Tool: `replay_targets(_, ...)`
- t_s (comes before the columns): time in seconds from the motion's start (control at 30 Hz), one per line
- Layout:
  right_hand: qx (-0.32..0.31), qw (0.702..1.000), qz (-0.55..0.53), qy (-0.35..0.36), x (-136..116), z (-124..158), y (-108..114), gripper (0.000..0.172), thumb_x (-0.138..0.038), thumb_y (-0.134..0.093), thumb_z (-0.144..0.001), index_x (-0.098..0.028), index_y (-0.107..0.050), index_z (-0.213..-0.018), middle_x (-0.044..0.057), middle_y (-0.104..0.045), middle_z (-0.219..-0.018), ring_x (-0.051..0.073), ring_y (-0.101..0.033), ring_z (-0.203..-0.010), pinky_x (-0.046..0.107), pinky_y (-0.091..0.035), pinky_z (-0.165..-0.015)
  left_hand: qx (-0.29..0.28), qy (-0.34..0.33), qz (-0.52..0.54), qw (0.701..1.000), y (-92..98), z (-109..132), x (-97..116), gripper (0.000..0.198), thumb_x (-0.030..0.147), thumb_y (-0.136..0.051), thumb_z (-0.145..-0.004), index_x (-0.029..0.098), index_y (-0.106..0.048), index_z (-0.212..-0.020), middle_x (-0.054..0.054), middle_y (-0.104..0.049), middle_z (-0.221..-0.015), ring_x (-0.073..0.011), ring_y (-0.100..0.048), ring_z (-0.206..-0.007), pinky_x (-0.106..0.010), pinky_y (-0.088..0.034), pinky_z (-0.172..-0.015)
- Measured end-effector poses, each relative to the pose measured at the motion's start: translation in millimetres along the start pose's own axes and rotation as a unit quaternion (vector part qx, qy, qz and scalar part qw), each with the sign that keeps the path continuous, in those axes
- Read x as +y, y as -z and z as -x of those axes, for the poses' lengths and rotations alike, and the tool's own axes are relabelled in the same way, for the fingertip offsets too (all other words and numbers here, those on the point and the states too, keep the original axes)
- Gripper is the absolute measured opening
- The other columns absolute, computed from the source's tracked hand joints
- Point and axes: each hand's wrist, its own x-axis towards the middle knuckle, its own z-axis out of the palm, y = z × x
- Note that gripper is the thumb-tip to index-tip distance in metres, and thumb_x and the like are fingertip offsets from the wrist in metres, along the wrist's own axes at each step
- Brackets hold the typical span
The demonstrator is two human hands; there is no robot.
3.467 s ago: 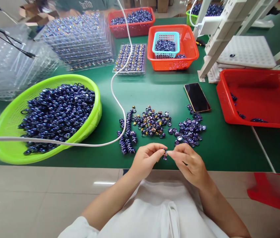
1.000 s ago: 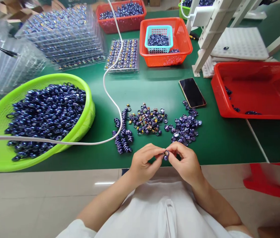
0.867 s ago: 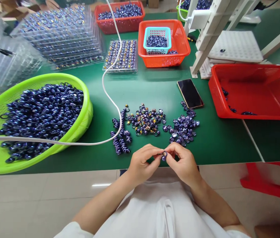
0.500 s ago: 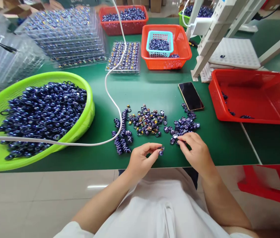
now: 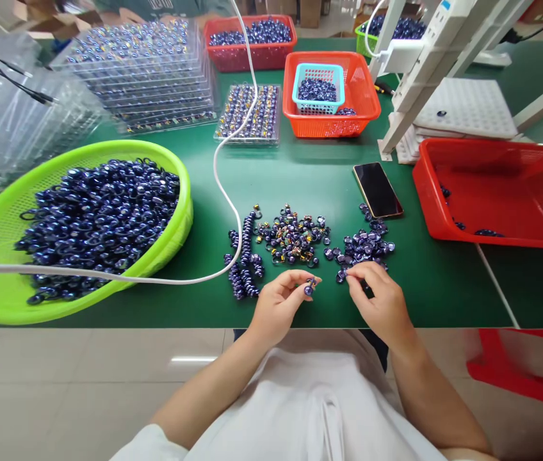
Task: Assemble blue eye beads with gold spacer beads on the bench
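The left hand (image 5: 278, 304) pinches a small blue bead (image 5: 308, 290) between its fingers; the right hand (image 5: 380, 301) closes its fingers at the purple bead pile (image 5: 365, 246) on the green table (image 5: 435, 282).

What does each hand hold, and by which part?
The left hand pinches one small dark-blue piece by its edge, between thumb and forefinger. The right hand touches the purple pile; whether it grips a piece cannot be told.
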Motion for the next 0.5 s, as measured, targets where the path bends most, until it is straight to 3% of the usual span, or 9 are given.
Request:
replay_targets(0.13,-0.021,0.989,-0.134,-0.059,-24.2,5.8,-8.7,0.01,-0.016,-0.057,-0.092,-0.023,-0.063,-0.093,0.001,-0.068,-0.09,0.015,-0.065,-0.079,0.027,-0.052,-0.071,-0.05,0.023,0.105,0.993,-6.0,-1.9,-5.8,0.017,0.029,-0.075,-0.083,0.017,-0.072,-0.094,-0.008,-0.078,-0.103,-0.0191,-0.07,-0.095,-0.032,-0.055,-0.089)
replay_targets(0.23,0.032,0.99,-0.109,-0.078,-33.6,8.6,-20.8,0.01,-0.013,-0.057,-0.09,-0.023,-0.062,-0.09,0.0,-0.068,-0.083,0.014,-0.063,-0.071,0.026,-0.052,-0.067,-0.055,0.033,0.147,0.987,-9.8,-2.4,-10.6,0.016,0.028,-0.076,-0.083,0.017,-0.071,-0.095,-0.008,-0.078,-0.104,-0.0192,-0.07,-0.098,-0.034,-0.053,-0.094)
replay_targets(0.37,0.089,0.995,-0.038,-0.029,-33.5,10.0,-33.5,0.016,-0.01,-0.06,-0.087,-0.023,-0.061,-0.097,0.001,-0.068,-0.084,0.016,-0.065,-0.074,0.029,-0.054,-0.071,-0.034,0.036,0.152,0.987,-9.4,-2.2,-13.9,0.017,0.025,-0.078,-0.082,0.016,-0.072,-0.095,-0.007,-0.078,-0.1,-0.0179,-0.071,-0.095,-0.032,-0.053,-0.094)
replay_targets(0.5,0.061,0.997,-0.028,0.023,-29.5,9.2,-36.0,0.031,-0.007,-0.059,-0.088,-0.024,-0.06,-0.114,0.005,-0.069,-0.096,0.019,-0.066,-0.084,0.032,-0.056,-0.075,-0.012,0.05,0.157,0.986,-7.6,-1.7,-14.5,0.018,0.025,-0.08,-0.079,0.014,-0.073,-0.093,-0.005,-0.077,-0.092,-0.0158,-0.072,-0.085,-0.029,-0.055,-0.087)
